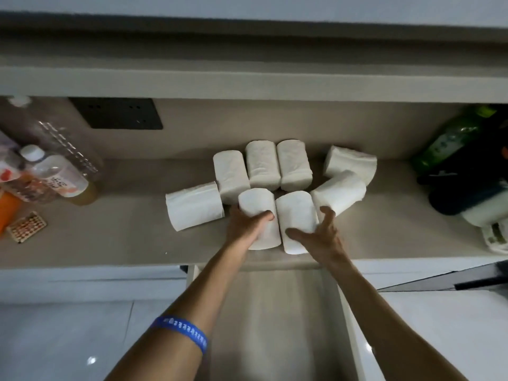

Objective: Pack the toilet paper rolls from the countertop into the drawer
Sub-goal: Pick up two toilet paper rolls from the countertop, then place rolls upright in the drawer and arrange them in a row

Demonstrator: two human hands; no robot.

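Note:
Several white toilet paper rolls lie clustered on the beige countertop (115, 237). My left hand (247, 225) is wrapped around the near-left roll (257, 206), thumb across its top. Beside it my right hand (320, 232) clasps the near-right roll (295, 213), fingers spread over its right side and thumb underneath. Other rolls lie behind and to both sides, one at the far left (193, 209) and one at the far right (350, 163). Below the counter edge the drawer (277, 312) stands pulled open, with nothing visible inside between my forearms.
Clear and orange bottles (59, 171) and a small patterned box (26, 226) crowd the counter's left end. A green bottle (450, 138) and dark containers (467, 193) stand at the right. A black socket panel (116, 113) is on the back wall under an overhanging shelf.

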